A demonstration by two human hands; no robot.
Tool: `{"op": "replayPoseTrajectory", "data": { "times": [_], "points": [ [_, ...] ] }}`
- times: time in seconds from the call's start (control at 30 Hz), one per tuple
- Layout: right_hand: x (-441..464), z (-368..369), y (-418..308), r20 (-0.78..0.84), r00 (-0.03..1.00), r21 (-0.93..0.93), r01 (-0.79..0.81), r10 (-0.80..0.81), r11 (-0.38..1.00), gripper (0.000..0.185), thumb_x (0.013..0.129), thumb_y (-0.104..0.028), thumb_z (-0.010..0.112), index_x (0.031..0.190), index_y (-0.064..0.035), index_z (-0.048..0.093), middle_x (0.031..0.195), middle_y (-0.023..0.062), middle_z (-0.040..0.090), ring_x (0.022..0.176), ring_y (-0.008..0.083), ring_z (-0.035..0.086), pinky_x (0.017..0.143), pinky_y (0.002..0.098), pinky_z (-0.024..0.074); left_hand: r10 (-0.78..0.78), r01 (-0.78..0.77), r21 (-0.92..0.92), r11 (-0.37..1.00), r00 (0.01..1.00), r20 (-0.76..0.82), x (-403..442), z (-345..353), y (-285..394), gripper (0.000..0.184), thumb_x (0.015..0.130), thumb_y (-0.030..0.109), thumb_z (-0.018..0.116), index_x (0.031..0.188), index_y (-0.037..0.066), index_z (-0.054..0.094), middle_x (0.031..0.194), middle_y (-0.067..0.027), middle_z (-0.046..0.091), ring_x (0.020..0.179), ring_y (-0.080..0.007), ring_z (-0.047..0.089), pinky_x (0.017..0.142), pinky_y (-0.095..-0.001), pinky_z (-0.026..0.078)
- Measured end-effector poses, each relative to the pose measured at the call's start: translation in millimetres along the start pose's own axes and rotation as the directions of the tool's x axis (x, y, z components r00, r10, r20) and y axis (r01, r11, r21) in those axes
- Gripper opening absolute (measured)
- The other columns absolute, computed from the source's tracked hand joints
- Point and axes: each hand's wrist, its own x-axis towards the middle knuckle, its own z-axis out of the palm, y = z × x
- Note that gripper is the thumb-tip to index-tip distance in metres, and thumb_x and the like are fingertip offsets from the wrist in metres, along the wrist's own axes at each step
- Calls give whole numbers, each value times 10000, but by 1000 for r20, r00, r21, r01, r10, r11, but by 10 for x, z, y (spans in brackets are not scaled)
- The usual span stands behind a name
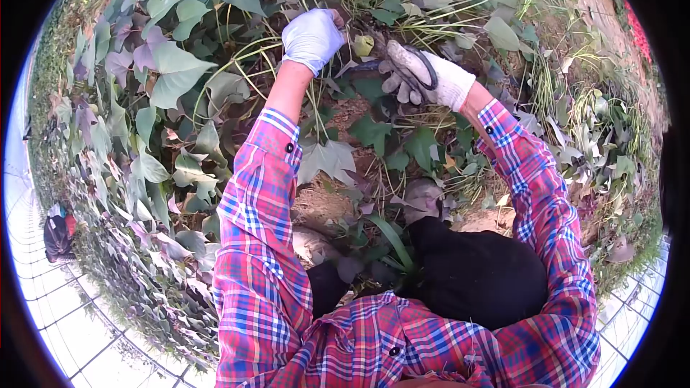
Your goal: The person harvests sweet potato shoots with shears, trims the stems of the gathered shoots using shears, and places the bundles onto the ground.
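My left hand (pixel 313 39), in a thin pale glove, is closed among leafy vines (pixel 259 47). Its fingertips face away, so what they pinch is hidden; thin stems run close beside it. To its right, my right hand (pixel 420 77) wears a white knit glove with a grey palm. It is closed around scissors (pixel 430 72), whose dark handle loop shows at the thumb. Their dark blades point left, partly lost among the stems. A yellow leaf (pixel 364 45) lies between the two hands.
Dense broad-leaved plants (pixel 172 72) spread on the left, with more vines on the right. Bare brown soil (pixel 320 201) shows below my hands, near my black-clad knee (pixel 481 273). A dark bag (pixel 59 236) rests on pale gridded ground at the far left.
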Motion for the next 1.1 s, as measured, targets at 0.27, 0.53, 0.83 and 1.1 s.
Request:
{"op": "replayPoseTrajectory", "data": {
  "times": [0.27, 0.53, 0.83, 1.1],
  "points": [
    [-33, 9, 94, -28, 1000, 49, -1, 3, 999, 782, 814, -655, 527, 1146, 51, 491, 808, 130, 636, 559, 135, 573, 469, 223, 443, -52, 52, -56, 997, 999, -5, -24, 121, -65, 299, 689, 316, 705, 951, 170, 695, 893, -98, 679, 841, -276, 651, 741, -368, 510],
    [85, -8, 18, -56, 996, -236, 49, -64, 970, 698, 854, -632, 483, 1105, 15, 564, 749, 74, 600, 524, 94, 524, 454, 224, 429, -18, 15, -71, 997, 999, -30, -81, 129, -24, 210, 694, 221, 664, 895, 165, 687, 858, -81, 679, 803, -270, 654, 694, -374, 516],
    [-23, 7, 119, -62, 987, -342, 116, -146, 933, 594, 890, -573, 481, 1013, -4, 602, 629, 20, 539, 453, 76, 461, 415, 223, 357, 159, -105, 213, 971, 953, -257, -281, 144, -94, 165, 772, 148, 568, 847, 160, 714, 845, -114, 652, 768, -283, 657, 654, -376, 525],
    [-378, 169, 349, -52, 991, -64, 119, -122, 991, 514, 894, -516, 525, 1007, -17, 569, 671, 35, 569, 482, 85, 518, 417, 212, 370, -408, -71, -642, 763, 717, -565, -1994, -2165, -730, 392, 905, 177, 575, 1242, -12, 513, 1149, -108, 624, 958, -153, 615, 849, -221, 481]
  ]
}}
